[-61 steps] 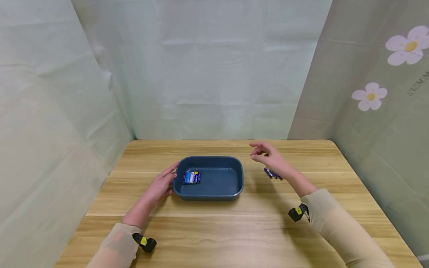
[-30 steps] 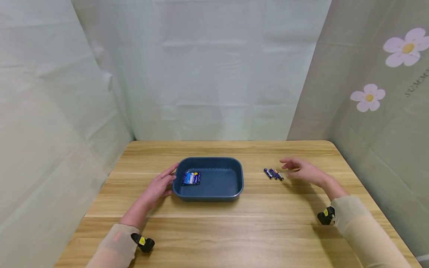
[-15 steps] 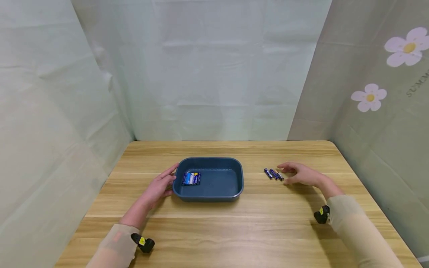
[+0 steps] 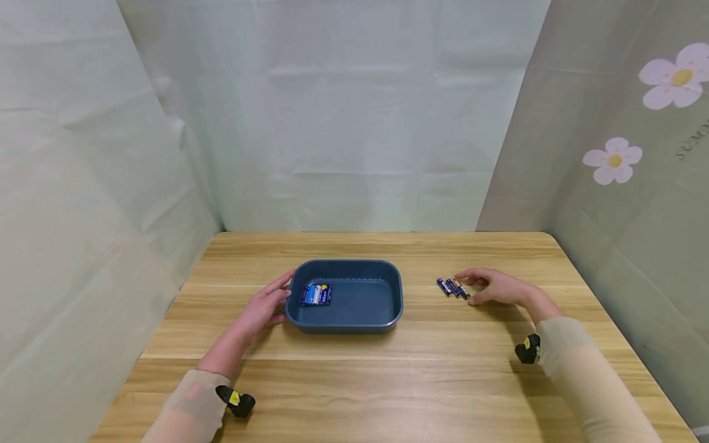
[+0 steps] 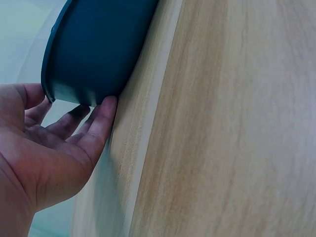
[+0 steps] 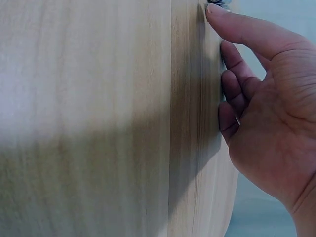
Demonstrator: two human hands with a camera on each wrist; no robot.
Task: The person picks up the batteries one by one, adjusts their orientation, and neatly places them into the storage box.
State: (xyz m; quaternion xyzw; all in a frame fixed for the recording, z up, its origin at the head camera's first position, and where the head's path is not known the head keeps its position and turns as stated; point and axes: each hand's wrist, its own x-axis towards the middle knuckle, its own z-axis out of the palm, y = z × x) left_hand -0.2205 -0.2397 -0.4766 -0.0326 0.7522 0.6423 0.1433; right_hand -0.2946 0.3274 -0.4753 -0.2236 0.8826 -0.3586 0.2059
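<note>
"What's changed?"
"The right hand (image 4: 496, 288) has reached the rightmost battery (image 4: 463, 290) on the counter (image 4: 360, 384), putting it within grasp: fingers half-spread at its ends; whether pinching, I can't tell."
"The left hand (image 4: 263, 309)?"
"Fingers curved round the tray (image 4: 349, 328)'s end."

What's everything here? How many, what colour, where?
Wood-grain table: one, light brown, foreground.
Rounded rectangular tray: one, dark blue, on table.
Cylindrical batteries: about five, blue and white, tray's left end.
Loose batteries: three, mostly dark blue, right of tray.
Creased sheeting: three sides, pale greyish, around table.
Printed flowers: two, white and yellow, right sheeting.
Lettering: one, grey, right edge.
Wrist cameras: two, black, at wrists.
Sleeves: two, beige, both arms.
Left hand: one, touching tray.
Right hand: one, at loose batteries.
</note>
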